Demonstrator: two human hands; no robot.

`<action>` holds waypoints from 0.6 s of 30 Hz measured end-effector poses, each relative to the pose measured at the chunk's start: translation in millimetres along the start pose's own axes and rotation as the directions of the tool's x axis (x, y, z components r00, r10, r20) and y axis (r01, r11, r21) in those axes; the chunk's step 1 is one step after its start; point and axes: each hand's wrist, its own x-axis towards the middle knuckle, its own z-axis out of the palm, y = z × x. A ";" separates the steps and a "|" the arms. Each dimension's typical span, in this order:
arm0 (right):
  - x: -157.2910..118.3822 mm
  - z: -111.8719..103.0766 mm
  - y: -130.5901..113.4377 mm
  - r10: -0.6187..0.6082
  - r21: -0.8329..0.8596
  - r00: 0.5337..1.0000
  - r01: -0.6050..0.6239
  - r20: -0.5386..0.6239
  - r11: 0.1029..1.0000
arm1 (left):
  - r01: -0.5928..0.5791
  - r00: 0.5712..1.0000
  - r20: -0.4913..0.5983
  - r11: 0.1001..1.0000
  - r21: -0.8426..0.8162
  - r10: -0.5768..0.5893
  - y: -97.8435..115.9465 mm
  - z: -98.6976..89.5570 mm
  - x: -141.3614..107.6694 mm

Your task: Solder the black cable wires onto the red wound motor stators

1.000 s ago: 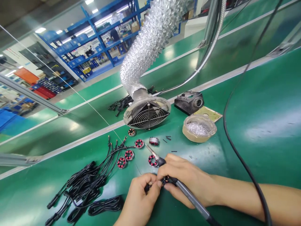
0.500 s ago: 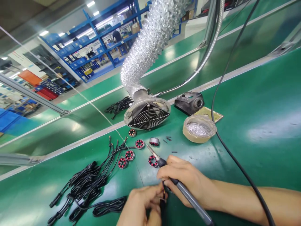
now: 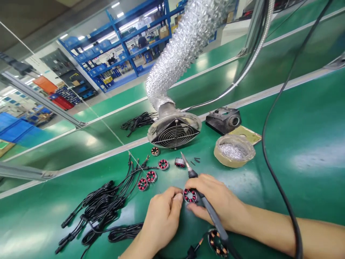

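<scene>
My right hand [image 3: 215, 198] is wrapped around a soldering iron [image 3: 212, 212], its tip pointing up and away from me. The same hand's thumb and fingertips hold a small ring-shaped motor stator [image 3: 190, 196] with red windings. At the stator's left edge, my left hand [image 3: 164, 216] is closed in a pinch; whatever lies between its fingertips is hidden. Below my right hand, a stator with copper-coloured windings [image 3: 215, 241] lies partly behind the iron's handle, near a black cable end [image 3: 192, 251] with thin coloured wires.
Several red-wound stators [image 3: 151, 176] and bundled black cables [image 3: 99, 205] lie left. A fume extractor hood [image 3: 175, 131] stands behind them. A round tub [image 3: 234, 158] of silvery shavings and an iron holder [image 3: 225, 120] are right. The iron's black cord [image 3: 272, 180] crosses my right forearm.
The red-wound stator that lay on the table is now in my right hand. My left hand has moved up to its edge, and the wires it held are out of it. The view has shifted slightly.
</scene>
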 end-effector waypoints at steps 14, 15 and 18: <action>-2.4 -3.0 -1.6 -0.026 0.146 0.983 0.000 0.180 0.989 | 0.074 0.997 0.013 0.973 -0.217 -0.073 -10.0 -2.3 6.0; -2.5 -3.1 -1.3 -0.025 0.155 0.983 -0.004 0.181 0.988 | 0.088 0.996 0.034 0.978 -0.189 -0.083 -8.5 -3.3 5.0; -2.8 -2.8 -0.6 -0.031 0.183 0.982 -0.003 0.184 0.983 | 0.079 0.996 0.047 0.996 -0.046 -0.077 -1.8 -2.9 2.6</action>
